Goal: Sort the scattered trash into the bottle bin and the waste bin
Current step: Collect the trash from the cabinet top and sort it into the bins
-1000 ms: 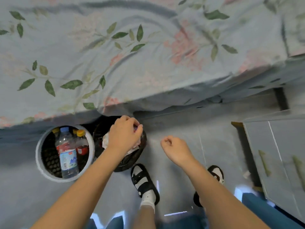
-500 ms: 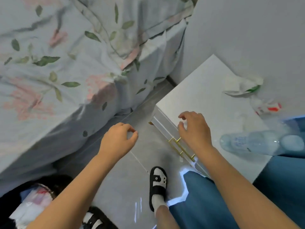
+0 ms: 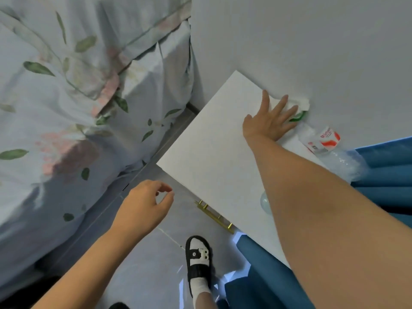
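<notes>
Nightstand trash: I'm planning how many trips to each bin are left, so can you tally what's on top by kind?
Plastic bottles: 2, a crushed one with a red-and-white label and one mostly hidden behind the right forearm
Crumpled white wrappers: 1, under the right hand
Total: 3

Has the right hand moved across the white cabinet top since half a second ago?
Yes. The right hand went from the cabinet top's front edge by the gold handle to the far corner at the wall, fingers now spread over the crumpled white-and-green wrapper.
</notes>
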Demonstrator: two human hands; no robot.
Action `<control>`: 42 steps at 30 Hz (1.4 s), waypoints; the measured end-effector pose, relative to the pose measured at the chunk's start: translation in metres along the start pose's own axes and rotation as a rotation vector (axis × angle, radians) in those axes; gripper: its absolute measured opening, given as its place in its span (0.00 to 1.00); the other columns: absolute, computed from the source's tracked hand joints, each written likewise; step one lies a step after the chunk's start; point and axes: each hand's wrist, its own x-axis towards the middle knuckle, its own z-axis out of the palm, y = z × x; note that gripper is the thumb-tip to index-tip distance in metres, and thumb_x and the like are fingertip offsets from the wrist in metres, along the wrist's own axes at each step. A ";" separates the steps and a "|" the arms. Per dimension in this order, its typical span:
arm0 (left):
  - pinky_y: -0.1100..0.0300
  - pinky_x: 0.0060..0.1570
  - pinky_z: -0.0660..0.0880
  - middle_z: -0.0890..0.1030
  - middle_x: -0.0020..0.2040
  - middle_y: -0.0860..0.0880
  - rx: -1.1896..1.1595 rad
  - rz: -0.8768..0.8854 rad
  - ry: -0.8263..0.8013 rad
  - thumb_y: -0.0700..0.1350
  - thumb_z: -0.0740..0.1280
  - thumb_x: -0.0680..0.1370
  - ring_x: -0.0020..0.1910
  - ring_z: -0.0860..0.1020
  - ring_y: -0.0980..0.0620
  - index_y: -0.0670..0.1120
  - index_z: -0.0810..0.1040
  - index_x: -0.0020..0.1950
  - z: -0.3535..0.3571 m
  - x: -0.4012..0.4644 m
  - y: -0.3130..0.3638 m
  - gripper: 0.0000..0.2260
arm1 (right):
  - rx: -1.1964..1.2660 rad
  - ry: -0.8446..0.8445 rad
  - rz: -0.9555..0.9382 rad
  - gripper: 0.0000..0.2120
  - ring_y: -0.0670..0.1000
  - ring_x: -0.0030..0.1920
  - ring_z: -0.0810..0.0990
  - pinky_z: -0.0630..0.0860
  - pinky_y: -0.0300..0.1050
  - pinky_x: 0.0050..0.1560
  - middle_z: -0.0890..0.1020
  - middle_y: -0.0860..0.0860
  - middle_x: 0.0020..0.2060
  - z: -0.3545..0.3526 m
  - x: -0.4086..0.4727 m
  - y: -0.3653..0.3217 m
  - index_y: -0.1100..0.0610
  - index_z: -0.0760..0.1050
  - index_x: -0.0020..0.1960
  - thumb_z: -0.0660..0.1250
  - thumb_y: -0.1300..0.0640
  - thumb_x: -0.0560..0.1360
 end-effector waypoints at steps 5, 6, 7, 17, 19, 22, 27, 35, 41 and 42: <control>0.62 0.46 0.68 0.80 0.54 0.51 0.028 -0.018 0.003 0.50 0.64 0.77 0.48 0.74 0.56 0.50 0.80 0.54 -0.006 0.014 -0.005 0.09 | 0.112 -0.009 0.013 0.25 0.62 0.71 0.57 0.61 0.61 0.66 0.60 0.54 0.73 0.012 0.019 0.001 0.46 0.58 0.73 0.56 0.42 0.79; 0.62 0.46 0.68 0.79 0.55 0.51 0.026 -0.023 0.007 0.50 0.64 0.77 0.48 0.74 0.56 0.50 0.80 0.55 -0.008 0.016 -0.005 0.09 | 0.160 0.019 0.010 0.21 0.61 0.68 0.61 0.64 0.57 0.64 0.63 0.55 0.70 0.015 0.018 0.002 0.48 0.62 0.71 0.57 0.44 0.79; 0.62 0.47 0.68 0.79 0.55 0.51 0.026 -0.028 0.009 0.50 0.64 0.77 0.49 0.74 0.56 0.50 0.80 0.55 -0.009 0.018 -0.006 0.10 | 0.195 0.055 0.001 0.18 0.60 0.65 0.64 0.66 0.54 0.63 0.65 0.55 0.67 0.018 0.017 0.001 0.50 0.66 0.68 0.58 0.47 0.80; 0.63 0.48 0.67 0.79 0.57 0.49 0.073 -0.013 0.040 0.49 0.63 0.78 0.52 0.75 0.54 0.48 0.80 0.56 -0.022 0.022 -0.006 0.10 | 0.634 0.441 -0.271 0.09 0.56 0.58 0.72 0.72 0.47 0.57 0.76 0.54 0.57 0.011 -0.069 -0.033 0.53 0.78 0.56 0.64 0.59 0.77; 0.63 0.48 0.67 0.79 0.56 0.49 0.043 -0.021 0.051 0.48 0.64 0.78 0.50 0.75 0.55 0.47 0.80 0.55 -0.024 0.021 -0.007 0.10 | 0.740 0.446 -0.418 0.08 0.54 0.56 0.71 0.73 0.48 0.56 0.76 0.54 0.55 0.006 -0.106 -0.035 0.53 0.79 0.54 0.65 0.60 0.77; 0.63 0.48 0.71 0.82 0.50 0.53 -0.237 -0.111 0.094 0.53 0.65 0.78 0.50 0.78 0.55 0.50 0.81 0.53 -0.031 0.020 -0.001 0.10 | 0.864 0.378 -0.645 0.09 0.53 0.54 0.71 0.71 0.45 0.57 0.76 0.55 0.52 -0.005 -0.162 -0.031 0.55 0.79 0.54 0.66 0.61 0.76; 0.52 0.54 0.78 0.83 0.55 0.46 -1.243 -0.261 -0.243 0.61 0.62 0.75 0.54 0.81 0.49 0.47 0.79 0.61 -0.054 0.006 0.018 0.23 | 0.949 0.151 -0.900 0.16 0.50 0.55 0.72 0.68 0.40 0.58 0.72 0.48 0.54 -0.017 -0.218 -0.017 0.54 0.67 0.58 0.68 0.60 0.73; 0.62 0.30 0.76 0.81 0.35 0.48 -1.228 -0.362 -0.267 0.44 0.66 0.77 0.33 0.79 0.53 0.44 0.81 0.44 -0.055 -0.014 0.022 0.06 | 0.789 -0.085 -1.134 0.14 0.48 0.54 0.74 0.67 0.44 0.56 0.78 0.46 0.50 -0.006 -0.232 -0.006 0.51 0.70 0.54 0.69 0.51 0.72; 0.60 0.34 0.77 0.83 0.38 0.47 -1.104 -0.368 -0.157 0.41 0.63 0.80 0.34 0.80 0.51 0.42 0.81 0.49 -0.035 -0.021 0.021 0.07 | 0.862 -0.142 -1.053 0.28 0.49 0.64 0.68 0.67 0.42 0.65 0.78 0.46 0.56 -0.009 -0.244 0.020 0.54 0.79 0.56 0.74 0.38 0.62; 0.61 0.33 0.76 0.83 0.37 0.47 -1.058 -0.357 -0.147 0.41 0.63 0.80 0.34 0.80 0.51 0.42 0.80 0.50 -0.030 -0.022 0.022 0.07 | 0.913 -0.111 -0.996 0.27 0.51 0.63 0.69 0.68 0.42 0.64 0.78 0.47 0.56 -0.010 -0.247 0.029 0.54 0.81 0.54 0.74 0.38 0.62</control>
